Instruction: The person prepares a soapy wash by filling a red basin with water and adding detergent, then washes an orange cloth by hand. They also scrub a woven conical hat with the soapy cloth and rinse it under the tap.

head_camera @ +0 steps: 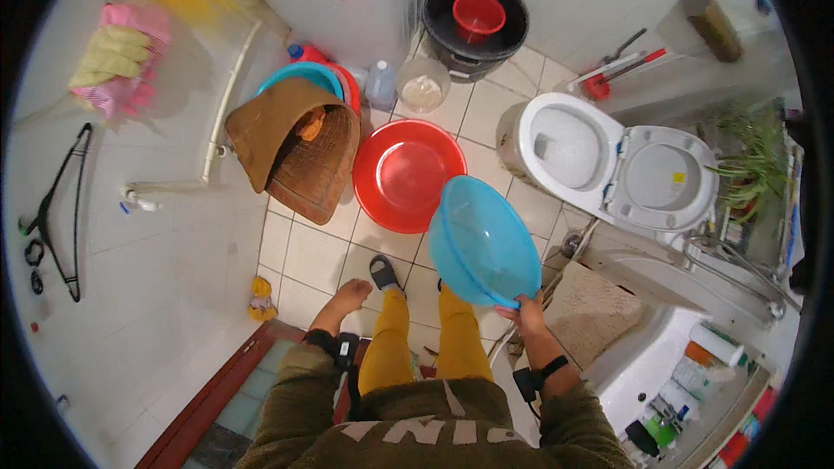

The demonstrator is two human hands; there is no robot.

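Note:
My right hand (526, 314) grips the rim of a light blue plastic basin (482, 241), which is tilted and looks empty. This basin partly overlaps, in view, the right edge of a round red plastic basin (409, 176) on the tiled floor. Low on the left, my left hand (354, 295) hangs near my slippered foot, touching nothing, with its fingers curled; whether they are fully closed is unclear. Left of the red basin, a bent brown mat (313, 182) leans over a turquoise basin (306, 76), with an orange cloth (311, 125) in its fold.
A toilet (567, 143) with its lid up stands at the right. Behind are a black bucket (449, 55) holding a small red basin (479, 15), a clear tub (423, 88), and a bottle (381, 85). A white sink (625, 378) with bottles is at the lower right, a doorsill (195, 404) lower left.

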